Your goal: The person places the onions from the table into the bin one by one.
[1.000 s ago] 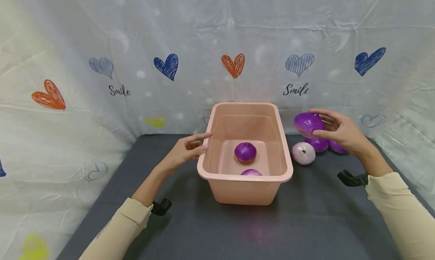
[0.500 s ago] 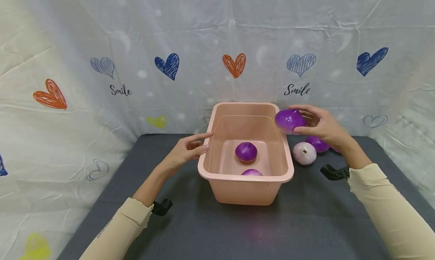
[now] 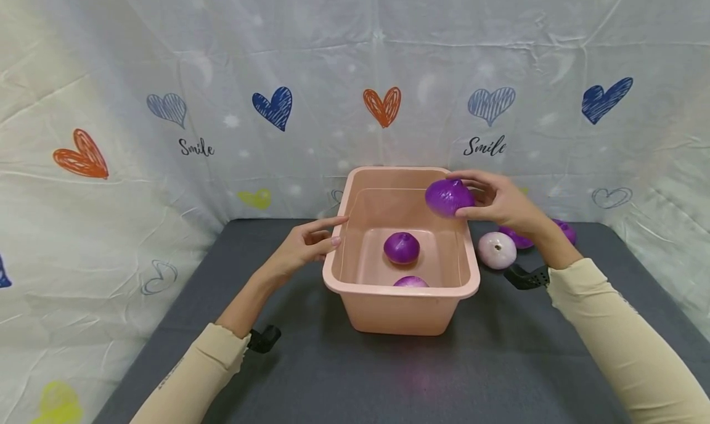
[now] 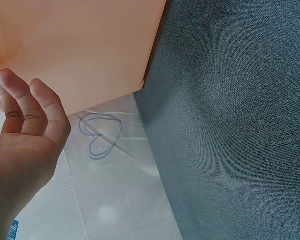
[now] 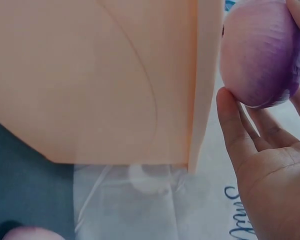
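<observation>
One wrinkled white backdrop sheet (image 3: 355, 73), printed with blue, orange and yellow hearts and the word "Smile", wraps round the back and both sides of the scene. Below it lies the dark grey table (image 3: 388, 375), and on the table, towards the back, stands a pink plastic tub (image 3: 399, 310) with its long side running away from the person. The person's cream sleeves come in from the bottom corners, each wrist wearing a black strap. The left hand (image 3: 302, 246) is at the tub's left rim with its fingers (image 4: 20, 100) relaxed and slightly bent, holding nothing; the index fingertip touches or nearly touches the rim, and which cannot be told. The right hand (image 3: 499, 202) holds a purple onion (image 3: 448, 197) above the tub's far right corner, fingers and thumb curled round it; the right wrist view shows the onion (image 5: 262, 52) cradled in the fingertips just beside the tub's rim. Inside the tub a second purple onion (image 3: 402, 248) sits on the floor near the middle, and a paler purple one (image 3: 410, 281) lies against the near wall, partly hidden by the rim. On the table right of the tub lie a whitish onion (image 3: 496, 249) and, behind it and the right forearm, two more purple onions (image 3: 566, 230), partly hidden.
</observation>
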{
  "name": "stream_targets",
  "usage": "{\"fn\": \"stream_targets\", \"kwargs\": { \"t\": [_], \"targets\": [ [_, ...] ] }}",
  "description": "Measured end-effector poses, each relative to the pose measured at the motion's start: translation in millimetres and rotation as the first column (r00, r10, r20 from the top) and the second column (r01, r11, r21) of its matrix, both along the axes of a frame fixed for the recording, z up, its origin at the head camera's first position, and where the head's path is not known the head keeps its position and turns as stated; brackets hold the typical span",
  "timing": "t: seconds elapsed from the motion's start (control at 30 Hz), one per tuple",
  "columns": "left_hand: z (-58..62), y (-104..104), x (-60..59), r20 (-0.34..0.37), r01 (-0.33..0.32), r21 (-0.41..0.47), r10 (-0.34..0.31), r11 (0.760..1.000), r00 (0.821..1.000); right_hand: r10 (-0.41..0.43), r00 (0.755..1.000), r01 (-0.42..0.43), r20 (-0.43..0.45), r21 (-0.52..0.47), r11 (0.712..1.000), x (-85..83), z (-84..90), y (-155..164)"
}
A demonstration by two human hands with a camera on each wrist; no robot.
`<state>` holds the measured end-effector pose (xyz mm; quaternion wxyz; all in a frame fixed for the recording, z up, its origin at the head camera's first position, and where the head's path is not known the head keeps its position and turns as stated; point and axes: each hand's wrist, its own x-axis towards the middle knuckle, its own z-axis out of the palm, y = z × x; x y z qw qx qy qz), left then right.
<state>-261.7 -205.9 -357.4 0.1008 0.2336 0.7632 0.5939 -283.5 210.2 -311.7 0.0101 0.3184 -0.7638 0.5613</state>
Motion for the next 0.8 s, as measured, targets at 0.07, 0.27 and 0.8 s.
{"fn": "stream_targets", "kwargs": {
  "t": [0.07, 0.27, 0.8],
  "targets": [
    [0.4, 0.6, 0.6, 0.001, 0.002, 0.000, -0.002, 1.000, 1.000, 0.029, 1.000, -0.029, -0.002, -0.014, 0.999, -0.4, -0.4, -2.1],
    [0.4, 2.1, 0.6, 0.005, 0.000, -0.004, 0.000, 1.000, 1.000, 0.088, 0.996, -0.088, -0.002, -0.048, 0.995, 0.2, -2.2, -2.2],
    [0.0, 1.1, -0.1, -0.011, -0.015, -0.025, 0.015, 1.000, 1.000, -0.087, 0.996, 0.087, 0.015, 0.018, 0.996, 13.6, -22.6, 50.0]
  ]
}}
